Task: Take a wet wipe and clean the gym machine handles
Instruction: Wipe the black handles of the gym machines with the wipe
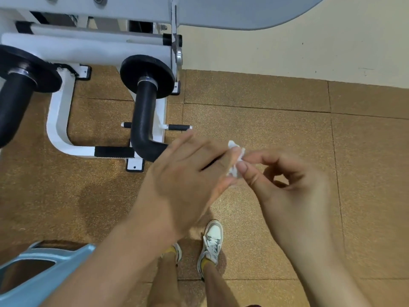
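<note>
White crumpled wet wipe [235,160] sits just right of frame centre, pinched between both hands and clear of the machine. Left hand [190,173] comes in from 7 o'clock, back to the camera; its fingers close narrow on the wipe's left side, with one fingertip lying over the top fold. Right hand [294,191] comes in from 5 o'clock, thumb and index finger nipping the wipe's right edge, other fingers loosely curled behind. Most of the wipe is hidden between the fingertips; only small bits poke out at 12 and 6 o'clock of the pinch. Black padded handle [143,120] is at 10 o'clock from the wipe, its bent end just behind the left hand's knuckles; can't tell if they touch. Second black handle [15,100] is at the 9 o'clock edge. White machine frame [57,120] stands on brown speckled floor mats [265,107]. Sneakers [212,242] at 6 o'clock, blue plastic seat [44,271] at 8 o'clock.
</note>
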### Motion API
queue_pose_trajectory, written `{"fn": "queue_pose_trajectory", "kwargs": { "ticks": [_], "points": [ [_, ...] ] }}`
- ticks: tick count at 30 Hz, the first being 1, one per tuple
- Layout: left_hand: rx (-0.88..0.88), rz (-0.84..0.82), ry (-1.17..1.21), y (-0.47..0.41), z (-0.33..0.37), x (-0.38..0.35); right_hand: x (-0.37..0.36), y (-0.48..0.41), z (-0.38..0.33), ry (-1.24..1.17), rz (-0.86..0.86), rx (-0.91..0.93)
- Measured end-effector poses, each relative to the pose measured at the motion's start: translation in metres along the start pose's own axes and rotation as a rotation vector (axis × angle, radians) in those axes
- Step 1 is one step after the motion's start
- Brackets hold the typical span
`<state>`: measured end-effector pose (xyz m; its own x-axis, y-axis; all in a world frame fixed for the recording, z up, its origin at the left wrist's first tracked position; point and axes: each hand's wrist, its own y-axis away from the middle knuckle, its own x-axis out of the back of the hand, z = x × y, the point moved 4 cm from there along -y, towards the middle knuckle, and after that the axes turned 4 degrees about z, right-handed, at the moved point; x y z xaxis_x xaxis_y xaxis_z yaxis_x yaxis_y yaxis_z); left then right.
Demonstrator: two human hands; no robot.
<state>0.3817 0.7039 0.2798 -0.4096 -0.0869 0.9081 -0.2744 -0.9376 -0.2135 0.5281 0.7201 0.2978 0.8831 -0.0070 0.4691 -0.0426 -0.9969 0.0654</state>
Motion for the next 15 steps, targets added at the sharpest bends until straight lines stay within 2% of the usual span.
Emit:
{"fn": "queue_pose_trajectory", "kwargs": {
  "ticks": [6,11,15],
  "points": [
    [0.025,0.078,0.073,-0.007,-0.007,-0.003,-0.009,0.000,0.020,-0.221,-0.076,-0.124],
    [0.037,-0.006,0.051,-0.001,0.003,-0.002,-0.016,-0.006,0.030,-0.345,-0.129,-0.262],
    [0.013,-0.072,0.019,0.002,0.007,0.003,-0.020,-0.006,0.033,-0.571,-0.210,-0.385]
  ]
}}
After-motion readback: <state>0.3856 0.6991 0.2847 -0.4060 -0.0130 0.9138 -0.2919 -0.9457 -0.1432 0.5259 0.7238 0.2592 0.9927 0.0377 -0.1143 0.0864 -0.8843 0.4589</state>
